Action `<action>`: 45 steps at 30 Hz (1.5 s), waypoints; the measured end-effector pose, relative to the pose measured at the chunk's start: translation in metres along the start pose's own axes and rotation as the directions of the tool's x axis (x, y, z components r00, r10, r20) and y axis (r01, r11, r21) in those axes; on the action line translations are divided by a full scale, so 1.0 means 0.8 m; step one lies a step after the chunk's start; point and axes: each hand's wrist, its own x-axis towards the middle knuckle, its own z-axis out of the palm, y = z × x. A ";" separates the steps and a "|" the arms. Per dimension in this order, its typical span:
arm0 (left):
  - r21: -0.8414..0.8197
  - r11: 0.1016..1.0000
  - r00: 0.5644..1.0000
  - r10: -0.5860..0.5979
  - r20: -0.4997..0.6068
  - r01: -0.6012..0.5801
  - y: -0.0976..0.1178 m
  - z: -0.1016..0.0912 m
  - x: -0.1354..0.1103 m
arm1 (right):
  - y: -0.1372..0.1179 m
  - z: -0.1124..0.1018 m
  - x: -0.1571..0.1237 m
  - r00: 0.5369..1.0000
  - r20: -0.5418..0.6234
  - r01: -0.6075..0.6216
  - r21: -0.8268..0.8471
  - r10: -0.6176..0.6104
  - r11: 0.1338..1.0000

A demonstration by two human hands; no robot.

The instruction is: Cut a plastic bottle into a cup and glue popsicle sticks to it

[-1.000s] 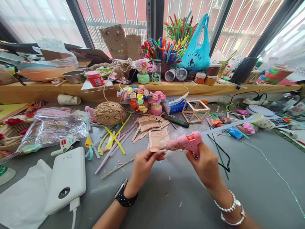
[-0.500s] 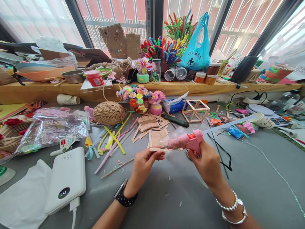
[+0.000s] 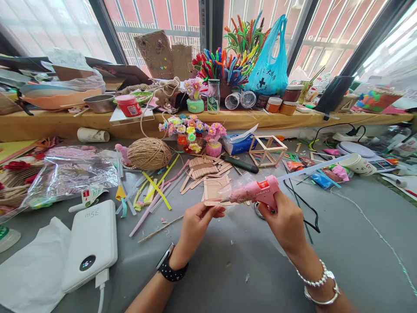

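Note:
My right hand [image 3: 286, 221] is wrapped round the handle of a pink hot glue gun [image 3: 252, 191], and a long clear glue stick [image 3: 312, 168] sticks out of its back. The gun's nozzle points left, at a small wooden craft stick [image 3: 213, 203] pinched in my left hand [image 3: 200, 221]. Whether the nozzle touches the stick I cannot tell. Behind the nozzle lies a square panel of craft sticks [image 3: 215, 188], partly covered by the gun. A bundle of craft sticks [image 3: 202, 168] and several loose ones lie beyond it.
A ball of twine [image 3: 149, 154] and a white power bank [image 3: 93, 245] are on the left. Farther back stand a craft-stick cube frame [image 3: 269, 151], a blue tissue pack [image 3: 239, 143] and pompom flowers [image 3: 214, 138]. A black cable [image 3: 312, 213] lies right of the gun.
The glue gun and my right hand have shifted very slightly right, and the black cable has moved a little. My left hand keeps its pinch in the same spot.

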 end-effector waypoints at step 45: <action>0.010 1.000 0.998 -0.003 -0.061 0.004 0.007 0.000 -0.002 | 0.004 -0.001 0.000 0.999 0.027 -0.032 -0.022 0.033 0.999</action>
